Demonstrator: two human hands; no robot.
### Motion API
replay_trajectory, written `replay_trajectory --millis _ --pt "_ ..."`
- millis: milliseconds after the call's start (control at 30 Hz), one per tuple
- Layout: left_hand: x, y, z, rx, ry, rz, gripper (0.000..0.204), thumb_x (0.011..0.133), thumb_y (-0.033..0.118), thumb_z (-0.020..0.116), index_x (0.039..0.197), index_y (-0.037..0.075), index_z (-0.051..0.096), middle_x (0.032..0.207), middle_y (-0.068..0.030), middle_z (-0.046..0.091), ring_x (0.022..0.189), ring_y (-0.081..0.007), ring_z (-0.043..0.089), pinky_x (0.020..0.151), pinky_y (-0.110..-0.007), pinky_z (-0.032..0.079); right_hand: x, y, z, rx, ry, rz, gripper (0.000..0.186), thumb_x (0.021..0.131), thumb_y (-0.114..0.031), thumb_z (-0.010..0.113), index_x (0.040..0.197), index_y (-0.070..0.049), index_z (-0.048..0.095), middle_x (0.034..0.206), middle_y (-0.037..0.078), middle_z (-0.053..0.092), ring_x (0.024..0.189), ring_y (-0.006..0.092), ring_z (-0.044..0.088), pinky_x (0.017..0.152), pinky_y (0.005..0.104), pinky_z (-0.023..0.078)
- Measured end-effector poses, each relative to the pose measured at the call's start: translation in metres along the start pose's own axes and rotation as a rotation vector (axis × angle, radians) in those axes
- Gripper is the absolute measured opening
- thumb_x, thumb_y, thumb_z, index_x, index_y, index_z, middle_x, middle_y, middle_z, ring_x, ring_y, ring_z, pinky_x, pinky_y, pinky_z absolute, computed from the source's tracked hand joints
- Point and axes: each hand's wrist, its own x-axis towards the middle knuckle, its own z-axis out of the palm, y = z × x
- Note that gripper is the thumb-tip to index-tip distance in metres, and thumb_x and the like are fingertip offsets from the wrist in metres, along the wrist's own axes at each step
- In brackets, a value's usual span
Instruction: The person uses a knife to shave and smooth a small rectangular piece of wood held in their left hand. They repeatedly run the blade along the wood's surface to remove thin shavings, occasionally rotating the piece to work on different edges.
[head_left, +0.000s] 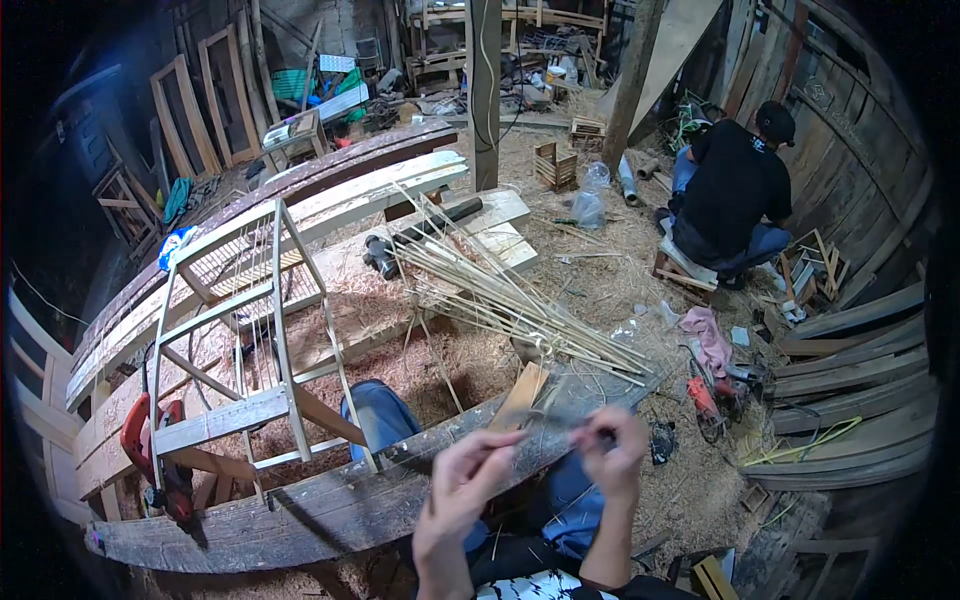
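Observation:
My left hand [465,485] is at the lower middle, fingers pinched on something thin and blurred that I cannot make out. My right hand [610,455] is closed on a dark, blurred object, possibly a tool; a faint streak extends from it toward my left hand. Just beyond my hands is a weathered plank [330,510], with a light wooden board [525,395] on it. A bundle of thin pale sticks [510,310] lies farther forward. To the left stands a slatted wooden frame [220,420], beside a red and black tool [173,450].
A seated person [730,200] in black faces the right wall. Wooden posts [482,120] stand ahead. Long boards [320,195] lie at back left, curved planks [840,385] at right. A red tool [705,405] and pink cloth [705,335] lie among shavings on the floor.

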Motion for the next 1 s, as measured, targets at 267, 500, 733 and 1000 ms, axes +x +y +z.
replay_trajectory --millis 267,500,733,1000 --pt "0.001 0.010 -0.020 0.040 0.165 0.091 0.028 0.101 0.010 0.055 0.125 -0.002 0.060 0.072 0.0048 0.046 0.060 -0.0039 0.035 0.051 -0.022 0.025 -0.010 0.024 -0.033 -0.019 0.234 0.322 0.042 0.085 -0.039 0.080 0.085 -0.005 0.057 0.073 -0.001 0.049 0.059 0.0080 0.041 0.052 0.0263 0.033" --pt "0.006 -0.007 0.001 -0.040 0.004 0.047 0.036 0.101 0.007 0.055 0.135 -0.004 0.057 0.086 0.0012 0.063 0.063 -0.0011 0.042 0.055 -0.020 0.033 0.003 -0.030 0.013 0.175 -0.121 0.032 0.039 0.077 -0.039 0.085 0.080 -0.010 0.059 0.067 0.003 0.064 0.054 0.0197 0.061 0.051 0.0308 0.045" --pt "0.000 -0.005 0.001 -0.017 -0.139 -0.056 0.037 0.101 0.006 0.055 0.137 -0.003 0.057 0.116 -0.0065 0.067 0.094 -0.0064 0.060 0.081 -0.022 0.051 0.004 -0.040 0.017 0.197 -0.168 -0.001 0.037 0.076 -0.035 0.086 0.080 -0.009 0.059 0.067 0.003 0.064 0.056 0.0207 0.063 0.052 0.0316 0.046" --pt "-0.004 0.010 0.015 -0.002 -0.033 -0.064 0.035 0.098 0.008 0.060 0.132 -0.002 0.061 0.095 0.0031 0.064 0.074 -0.0001 0.047 0.064 -0.017 0.034 0.006 -0.023 0.006 0.096 -0.108 -0.024 0.036 0.077 -0.035 0.085 0.079 -0.009 0.060 0.070 0.004 0.065 0.055 0.0189 0.061 0.053 0.0296 0.045"
